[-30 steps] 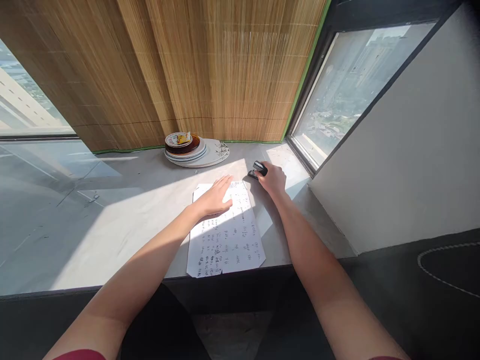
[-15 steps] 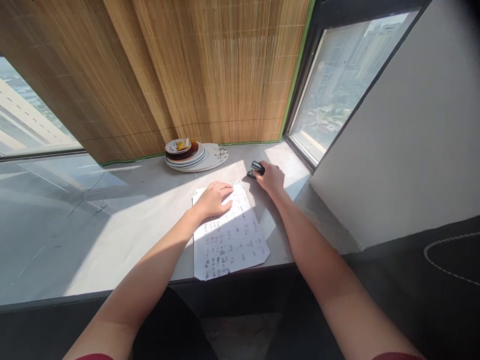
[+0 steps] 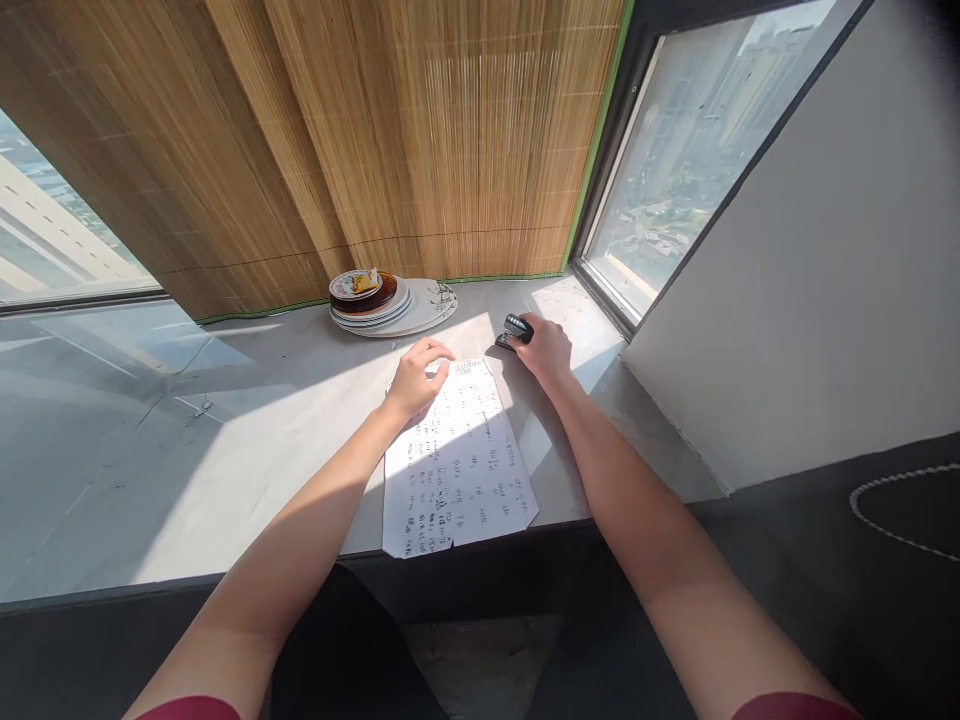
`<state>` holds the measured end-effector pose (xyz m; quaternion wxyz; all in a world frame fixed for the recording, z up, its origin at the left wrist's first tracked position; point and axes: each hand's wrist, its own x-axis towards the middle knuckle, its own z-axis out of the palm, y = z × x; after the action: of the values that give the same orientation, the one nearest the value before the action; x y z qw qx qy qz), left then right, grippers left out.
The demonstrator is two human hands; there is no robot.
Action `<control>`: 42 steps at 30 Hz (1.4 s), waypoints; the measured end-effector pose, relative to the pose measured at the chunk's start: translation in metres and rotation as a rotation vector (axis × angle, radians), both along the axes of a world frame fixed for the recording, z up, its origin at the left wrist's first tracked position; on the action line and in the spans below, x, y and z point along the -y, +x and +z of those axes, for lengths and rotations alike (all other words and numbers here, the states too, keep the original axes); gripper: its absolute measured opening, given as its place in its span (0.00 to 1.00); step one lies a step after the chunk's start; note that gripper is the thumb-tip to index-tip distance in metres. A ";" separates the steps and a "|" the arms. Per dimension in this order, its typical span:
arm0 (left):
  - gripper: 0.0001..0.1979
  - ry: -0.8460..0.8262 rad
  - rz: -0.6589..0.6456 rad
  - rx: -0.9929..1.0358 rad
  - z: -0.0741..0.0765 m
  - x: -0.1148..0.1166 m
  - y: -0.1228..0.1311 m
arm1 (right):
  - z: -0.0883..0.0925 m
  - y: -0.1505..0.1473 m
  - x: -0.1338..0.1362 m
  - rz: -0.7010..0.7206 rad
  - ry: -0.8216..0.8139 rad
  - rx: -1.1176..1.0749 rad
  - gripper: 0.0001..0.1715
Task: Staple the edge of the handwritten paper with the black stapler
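Observation:
Handwritten sheets of paper point(image 3: 465, 470) lie on the ledge, their near edge reaching slightly past its front. My left hand point(image 3: 420, 378) is over the upper left part of the paper, its fingers apart and curved, with nothing in them; whether it touches the sheet I cannot tell. To the right of the paper's far edge, a small black stapler point(image 3: 515, 330) rests on the ledge. My right hand point(image 3: 546, 350) is wrapped round the back of the stapler, and its fingers are partly hidden.
Behind my left hand stands a stack of plates point(image 3: 390, 318) with a small yellow packet point(image 3: 365, 282) on top. A bamboo blind point(image 3: 375, 150) hangs along the back of the pale ledge point(image 3: 255, 440). A white wall point(image 3: 780, 300) and a window point(image 3: 667, 180) bound the right side.
My left hand has lifted and shifted a little left and back, uncovering writing at the paper's top. My right hand keeps hold of the stapler in nearly the same spot.

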<state>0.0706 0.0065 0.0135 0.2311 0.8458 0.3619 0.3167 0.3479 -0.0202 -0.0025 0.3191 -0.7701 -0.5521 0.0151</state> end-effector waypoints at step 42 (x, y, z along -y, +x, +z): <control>0.07 -0.690 -0.013 0.728 -0.020 -0.031 -0.002 | 0.020 -0.060 0.021 1.122 -0.284 -0.231 0.09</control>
<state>0.0688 0.0373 -0.0062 0.6106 0.5569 0.3360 0.4517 0.2881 -0.0408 0.0171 0.2144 -0.3888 -0.8294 0.3391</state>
